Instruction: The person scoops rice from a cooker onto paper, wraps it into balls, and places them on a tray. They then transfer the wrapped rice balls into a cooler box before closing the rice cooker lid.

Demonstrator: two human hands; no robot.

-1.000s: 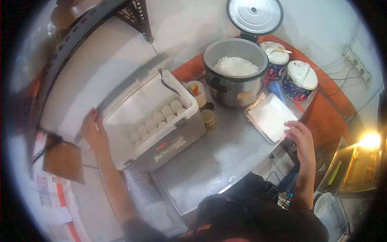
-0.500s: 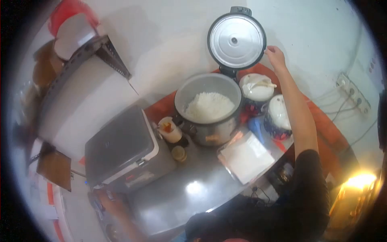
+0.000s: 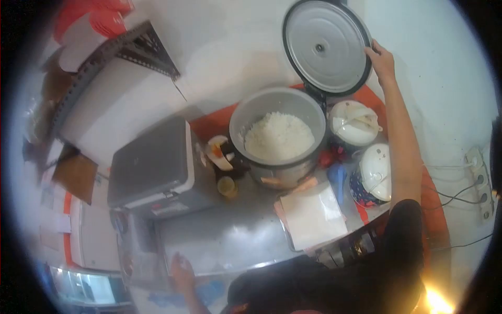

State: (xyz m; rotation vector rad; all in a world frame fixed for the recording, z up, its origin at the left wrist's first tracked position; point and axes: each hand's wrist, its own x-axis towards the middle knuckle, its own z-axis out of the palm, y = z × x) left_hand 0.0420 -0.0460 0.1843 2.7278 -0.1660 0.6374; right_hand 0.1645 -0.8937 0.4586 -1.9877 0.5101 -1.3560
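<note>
My right hand (image 3: pixel 381 60) grips the right rim of the round metal lid (image 3: pixel 328 47), which stands raised behind the large rice cooker (image 3: pixel 318 154). White rice (image 3: pixel 280 137) lies heaped inside the pot. Low on the left, my left hand (image 3: pixel 182 272) is near the front edge of the metal table (image 3: pixel 225 246); its fingers are blurred, and whether it holds anything cannot be made out. Right of the cooker are two lidded pots, one with a white lid (image 3: pixel 355 123), the other patterned (image 3: pixel 362 186). A blue ladle-like object (image 3: pixel 338 180) lies beside a stack of white paper sheets (image 3: pixel 314 215).
A grey cooler box (image 3: pixel 149 162) stands on the left, with an orange-stained white container (image 3: pixel 219 154) and a small jar (image 3: pixel 227 187) beside it. A metal shelf bracket (image 3: pixel 149 49) juts out at upper left. Sockets with cables (image 3: pixel 478 180) are on the right wall.
My left hand has moved right, away from the cooler's front corner. My right hand stays on the raised lid. The camera view has shifted, and the lid appears larger and higher.
</note>
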